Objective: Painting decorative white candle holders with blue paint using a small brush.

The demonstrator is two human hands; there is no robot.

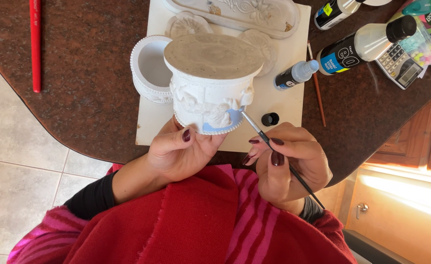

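We see the left hand cupped around the lower rim of a white plaster pot, held upside down and tilted above a white board. The right hand pinches a thin brush between thumb and fingers, its tip touching a blue patch on the pot. Behind the pot, 1 round white lid rests on the board; to the pot's right lie 1 small bottle and its black cap.

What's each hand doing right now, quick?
Left hand: closed around the white plaster pot, holding it tilted.
Right hand: closed on a thin paintbrush, tip at the pot's blue patch.
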